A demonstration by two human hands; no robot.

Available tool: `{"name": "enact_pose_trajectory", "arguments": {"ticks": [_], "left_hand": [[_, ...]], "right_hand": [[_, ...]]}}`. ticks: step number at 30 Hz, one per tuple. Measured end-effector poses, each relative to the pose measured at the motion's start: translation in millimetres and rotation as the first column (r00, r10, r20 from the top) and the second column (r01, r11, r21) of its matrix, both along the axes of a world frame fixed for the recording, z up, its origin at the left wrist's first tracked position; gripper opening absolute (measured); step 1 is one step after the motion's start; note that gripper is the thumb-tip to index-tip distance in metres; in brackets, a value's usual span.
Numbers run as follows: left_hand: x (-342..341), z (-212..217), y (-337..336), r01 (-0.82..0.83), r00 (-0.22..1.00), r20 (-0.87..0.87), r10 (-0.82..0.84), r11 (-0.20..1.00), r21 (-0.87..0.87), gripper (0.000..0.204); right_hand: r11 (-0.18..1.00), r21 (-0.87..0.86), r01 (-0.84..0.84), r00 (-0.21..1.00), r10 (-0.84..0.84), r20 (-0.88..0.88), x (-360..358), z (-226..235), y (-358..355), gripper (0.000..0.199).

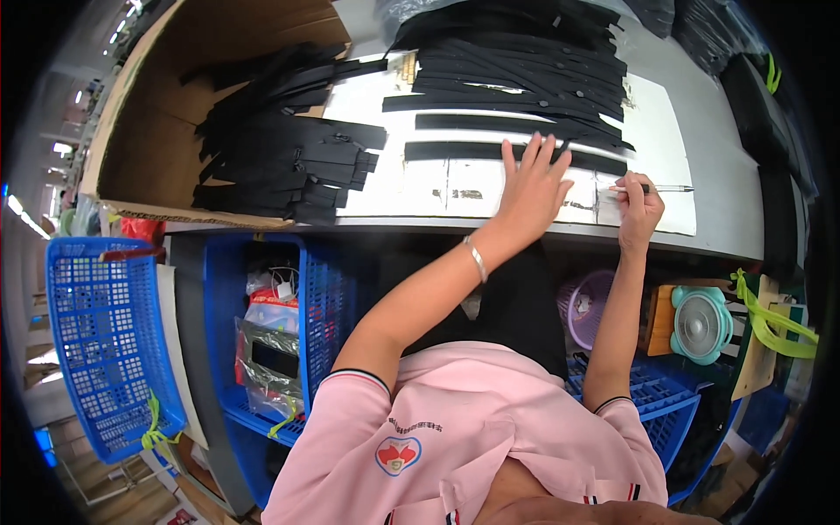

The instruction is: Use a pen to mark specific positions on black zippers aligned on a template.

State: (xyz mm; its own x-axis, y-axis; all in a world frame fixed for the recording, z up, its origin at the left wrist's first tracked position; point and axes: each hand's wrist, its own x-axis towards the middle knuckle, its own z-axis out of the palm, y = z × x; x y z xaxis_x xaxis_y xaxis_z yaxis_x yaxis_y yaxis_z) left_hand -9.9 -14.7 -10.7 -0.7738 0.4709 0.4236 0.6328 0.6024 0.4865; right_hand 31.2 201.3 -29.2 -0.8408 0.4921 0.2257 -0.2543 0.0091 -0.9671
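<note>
My left hand lies with its fingers spread, the fingertips over a black zipper stretched flat across a white board. Nothing shows in its grip. At the right end of that zipper, my right hand is closed around a slim pen, whose tip points left towards the board. Just beyond lies another single black zipper, parallel to the first. Farther back, many black zippers lie in an overlapping heap. Dark marks show on the board between the hands and its near edge.
At the left a cardboard box holds more black zippers, some hanging onto the board. Blue plastic baskets stand below the table edge. A purple basket and a small teal fan are lower right. Black plastic-wrapped bundles sit far right.
</note>
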Motion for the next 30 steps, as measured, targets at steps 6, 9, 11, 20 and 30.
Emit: {"name": "enact_pose_trajectory", "arguments": {"ticks": [6, 9, 11, 20, 30], "left_hand": [[-38.4, -0.3, -11.8, 0.038, 0.998, 0.052, -0.043, 0.995, 0.097, 0.042], [-28.6, -2.9, -60.8, -0.032, 0.999, -0.040, 0.031, 0.999, -0.038, 0.036], [-25.8, -0.4, -102.9, -0.177, 0.982, -0.104, 0.158, 0.962, -0.207, 0.035], [-47.3, 5.7, -284.7, -0.601, 0.800, -0.208, 0.563, 0.752, -0.272, 0.027], [-43.0, 35.6, -193.6, -0.228, 0.970, -0.115, 0.216, 0.969, -0.100, 0.020]], "right_hand": [[1.000, 0.018, 0.007, 1.000, -0.007, 0.018, -2.6, 5.4, -4.4, 0.014], [0.999, 0.029, 0.013, 1.000, -0.014, 0.014, 0.3, 3.3, 0.2, 0.014], [0.999, 0.034, 0.031, 0.999, -0.032, 0.028, 2.6, 3.3, 1.2, 0.014], [0.998, 0.056, 0.038, 0.999, -0.037, -0.017, -0.1, 15.0, -11.3, 0.017], [0.998, -0.035, 0.059, 0.998, -0.059, 0.015, 1.9, 27.4, -20.4, 0.013]]}}
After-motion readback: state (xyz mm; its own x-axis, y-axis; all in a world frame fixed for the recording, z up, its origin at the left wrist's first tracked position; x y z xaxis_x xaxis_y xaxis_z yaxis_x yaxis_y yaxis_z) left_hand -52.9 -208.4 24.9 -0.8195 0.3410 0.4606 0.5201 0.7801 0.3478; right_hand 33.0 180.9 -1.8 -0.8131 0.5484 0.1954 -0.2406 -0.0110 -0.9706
